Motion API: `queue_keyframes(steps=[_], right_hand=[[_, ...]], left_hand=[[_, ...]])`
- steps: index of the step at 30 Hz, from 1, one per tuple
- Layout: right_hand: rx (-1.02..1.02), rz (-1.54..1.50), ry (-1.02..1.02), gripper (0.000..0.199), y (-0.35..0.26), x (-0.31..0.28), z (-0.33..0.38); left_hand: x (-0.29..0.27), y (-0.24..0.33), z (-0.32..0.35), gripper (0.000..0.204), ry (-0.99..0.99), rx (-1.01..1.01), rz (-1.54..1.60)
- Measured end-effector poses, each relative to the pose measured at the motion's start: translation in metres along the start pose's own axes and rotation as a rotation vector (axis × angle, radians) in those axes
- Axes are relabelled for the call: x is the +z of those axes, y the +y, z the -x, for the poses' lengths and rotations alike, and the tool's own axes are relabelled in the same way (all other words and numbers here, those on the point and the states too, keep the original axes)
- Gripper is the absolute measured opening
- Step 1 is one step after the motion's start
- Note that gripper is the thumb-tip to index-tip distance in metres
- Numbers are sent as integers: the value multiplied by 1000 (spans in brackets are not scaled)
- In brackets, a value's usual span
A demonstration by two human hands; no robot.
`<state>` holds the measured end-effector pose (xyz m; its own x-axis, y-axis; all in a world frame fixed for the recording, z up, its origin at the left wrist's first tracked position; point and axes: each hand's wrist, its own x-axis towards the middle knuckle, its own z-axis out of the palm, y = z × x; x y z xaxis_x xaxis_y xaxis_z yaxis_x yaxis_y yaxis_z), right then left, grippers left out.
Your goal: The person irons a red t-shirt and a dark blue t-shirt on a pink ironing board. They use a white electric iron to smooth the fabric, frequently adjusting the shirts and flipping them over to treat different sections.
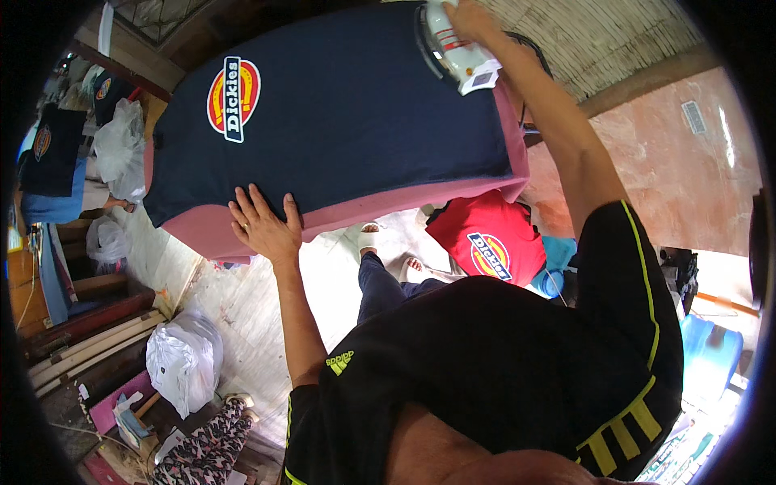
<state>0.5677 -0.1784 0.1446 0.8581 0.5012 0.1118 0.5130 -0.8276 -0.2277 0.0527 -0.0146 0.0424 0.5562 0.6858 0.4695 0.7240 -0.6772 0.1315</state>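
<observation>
A dark navy shirt (347, 105) with a red, yellow and white printed emblem lies spread over the ironing board (364, 212), whose pink cover shows along the near side. My left hand (268, 226) rests flat at the shirt's near edge, fingers spread and holding nothing. At the far right end of the cloth, my right hand (475, 23) is wrapped round the handle of a white and grey iron (453, 52). The iron's soleplate is hidden, and I cannot tell whether it touches the shirt. Part of the right fingers is cut off by the top edge.
A red shirt (489, 242) with a similar emblem sits below the board's right end, beside a light blue item (556, 263). White plastic bags (184, 360) and wooden pieces (97, 347) occupy the left floor. Dark shirts (52, 149) hang at far left, near another person's hand (121, 204).
</observation>
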Motion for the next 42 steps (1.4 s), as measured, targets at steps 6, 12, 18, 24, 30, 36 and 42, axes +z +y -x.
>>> queue_keyframes(steps=[6,12,18,24,30,36,42], right_hand=[[-273,-270,-109,37,-44,-53,190],[-324,-137,40,35,-5,-63,180],[-128,-105,282,51,70,-36,-5],[59,-124,224,53,64,-23,-32],[-135,-187,83,46,11,-52,146],[-452,-275,54,37,39,-58,274],[-565,-292,-75,36,-15,-49,204]], left_hand=[[5,10,-3,73,5,48,43],[3,14,-3,73,-19,38,43],[3,13,-1,73,-29,45,56],[8,9,-4,71,-1,70,70],[10,5,-2,71,35,70,57],[13,10,-2,72,56,63,49],[15,8,1,69,89,47,31]])
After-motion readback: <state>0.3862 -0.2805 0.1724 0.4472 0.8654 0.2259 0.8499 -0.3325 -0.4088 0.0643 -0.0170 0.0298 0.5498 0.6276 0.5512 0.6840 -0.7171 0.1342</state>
